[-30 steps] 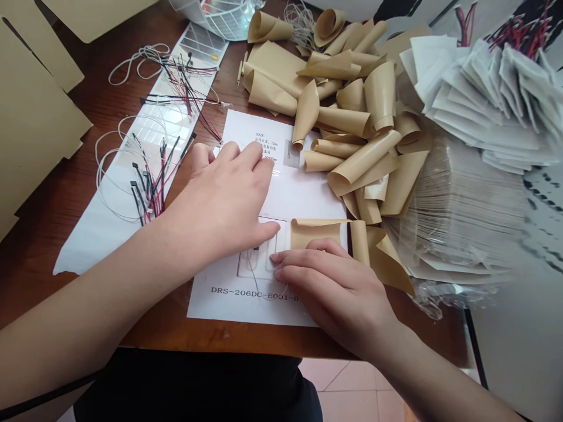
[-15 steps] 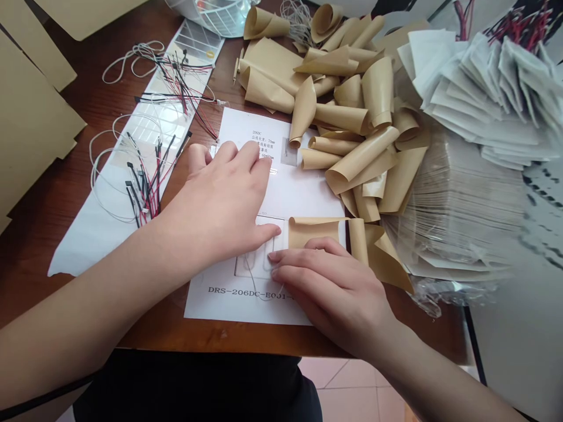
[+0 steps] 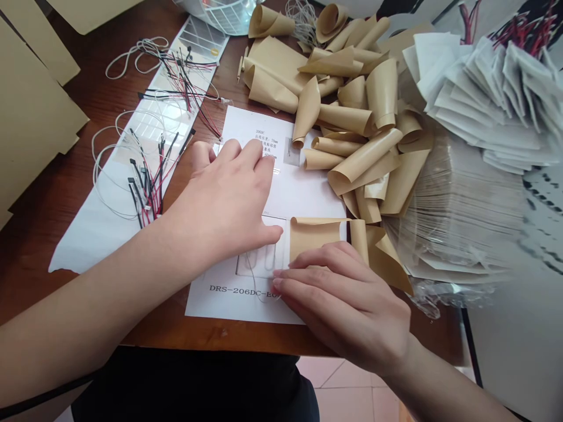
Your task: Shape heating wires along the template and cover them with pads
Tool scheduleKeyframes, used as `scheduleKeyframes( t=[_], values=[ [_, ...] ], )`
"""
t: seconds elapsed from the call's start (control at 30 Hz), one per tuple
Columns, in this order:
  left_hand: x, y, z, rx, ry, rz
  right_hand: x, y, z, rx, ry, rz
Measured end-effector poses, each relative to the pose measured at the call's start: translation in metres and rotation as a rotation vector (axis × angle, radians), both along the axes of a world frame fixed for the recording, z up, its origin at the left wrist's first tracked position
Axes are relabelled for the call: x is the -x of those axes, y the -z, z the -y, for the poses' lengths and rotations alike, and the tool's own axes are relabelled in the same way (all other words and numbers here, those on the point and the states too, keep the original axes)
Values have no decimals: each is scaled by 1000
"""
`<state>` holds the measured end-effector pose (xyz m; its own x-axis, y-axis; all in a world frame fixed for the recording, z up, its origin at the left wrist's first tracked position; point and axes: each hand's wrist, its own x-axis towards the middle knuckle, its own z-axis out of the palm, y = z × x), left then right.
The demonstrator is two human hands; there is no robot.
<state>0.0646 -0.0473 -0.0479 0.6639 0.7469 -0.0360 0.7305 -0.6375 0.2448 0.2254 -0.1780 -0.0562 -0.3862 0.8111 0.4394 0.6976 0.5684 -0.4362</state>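
While the left hand point(image 3: 224, 199) lies flat and palm down on the printed sheet point(image 3: 308, 193) near the front edge of the desk point(image 3: 88, 111), its thumb reaches to the upper right of a box outlined on the paper. It grasps nothing. The spread fingers seem meant to pin the sheet so that it cannot slide.

Inside that box sits a small clear patch point(image 3: 257, 261) with a thin wire looping out toward the front edge. The right hand point(image 3: 347, 305) is just as slack, fingers straight and together, with its fingertips point(image 3: 278, 274) laid on the patch's right side, apparently pressing it flat within the outline (the box looks like a placing guide). Just beside them a tan backing paper point(image 3: 310, 234) curls upward, its end touching the right hand.

Farther back and to the right, a heap of curled backing papers point(image 3: 352, 117) spreads toward the rear edge. It looks pushed clear of the sheet. Along the left side, red and black wire leads point(image 3: 147, 187) lie on a white liner strip point(image 3: 101, 228). At the right edge stands a stack of clear-wrapped white pieces point(image 3: 461, 205).
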Motion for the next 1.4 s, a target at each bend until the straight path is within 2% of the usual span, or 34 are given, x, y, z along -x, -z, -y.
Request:
scheduleKeyframes(
  t=[0.63, 0.77, 0.93, 1.17, 1.4],
  values=[
    [0, 2, -1, -10, -4, 12, 1, 6, 0, 7, -18, 20],
    [0, 1, -1, 4, -6, 10, 0, 7, -2, -46, -51, 57],
    [0, 1, 0, -13, -4, 8, 2, 5, -3, -31, -43, 124],
    [0, 0, 0, -1, -4, -4, 3, 3, 1, -12, -38, 56],
    [0, 1, -1, 4, 3, -1, 1, 2, -1, -30, -114, 55]
  ],
)
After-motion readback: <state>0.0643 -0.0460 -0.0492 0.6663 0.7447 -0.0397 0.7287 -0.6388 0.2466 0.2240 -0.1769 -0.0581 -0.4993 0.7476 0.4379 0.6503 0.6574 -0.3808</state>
